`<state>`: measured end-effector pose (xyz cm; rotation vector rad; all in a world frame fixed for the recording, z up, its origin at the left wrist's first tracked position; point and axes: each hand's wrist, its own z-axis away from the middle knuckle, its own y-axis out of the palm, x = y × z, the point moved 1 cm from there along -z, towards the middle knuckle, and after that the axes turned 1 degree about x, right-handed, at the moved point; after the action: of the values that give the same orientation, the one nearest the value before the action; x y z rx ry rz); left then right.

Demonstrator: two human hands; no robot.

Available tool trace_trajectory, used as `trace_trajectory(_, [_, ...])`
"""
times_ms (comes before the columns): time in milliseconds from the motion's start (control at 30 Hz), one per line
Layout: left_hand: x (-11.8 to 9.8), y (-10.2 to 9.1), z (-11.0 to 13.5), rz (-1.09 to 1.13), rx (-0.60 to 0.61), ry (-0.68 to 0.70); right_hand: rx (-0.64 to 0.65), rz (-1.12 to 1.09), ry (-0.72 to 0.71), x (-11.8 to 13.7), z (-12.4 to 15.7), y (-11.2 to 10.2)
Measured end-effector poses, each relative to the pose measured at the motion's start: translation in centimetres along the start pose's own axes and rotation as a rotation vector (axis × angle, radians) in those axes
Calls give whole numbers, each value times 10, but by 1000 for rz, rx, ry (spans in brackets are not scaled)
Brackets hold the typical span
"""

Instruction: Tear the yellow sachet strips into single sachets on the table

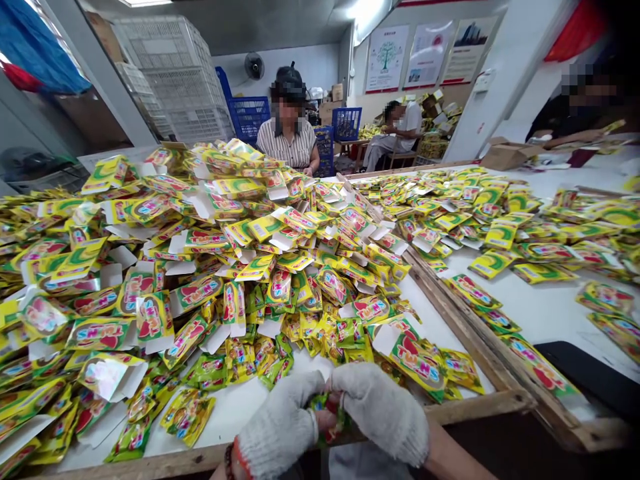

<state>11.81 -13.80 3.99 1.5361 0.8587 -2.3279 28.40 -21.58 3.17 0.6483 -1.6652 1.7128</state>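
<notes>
My left hand (285, 423), in a white knitted glove with some fingertips bare, is closed at the table's front edge. Facing it, my right hand (383, 413) wears a similar glove and is closed too. Between them they pinch a small green sachet (342, 421), mostly covered by the fingers. Just beyond my hands lie loose green and yellow sachets (205, 371). A flat yellow and green box (407, 353) with its white flap open rests near my right hand. Many more such boxes (155, 317) are heaped to the left and ahead.
A wooden strip (450, 313) divides the white table, with more boxes (500, 233) beyond it. A dark phone-like object (590, 373) lies at the right. A person in a striped shirt (287, 143) sits opposite; others sit farther back. White crates (170, 73) are stacked behind at left.
</notes>
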Motion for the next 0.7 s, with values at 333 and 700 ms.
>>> trace_trajectory(333, [16, 1, -14, 222, -297, -46, 1, 478, 455, -28, 28, -31])
trace_trajectory(700, [21, 2, -20, 273, -345, -23, 72, 455, 242, -15, 17, -18])
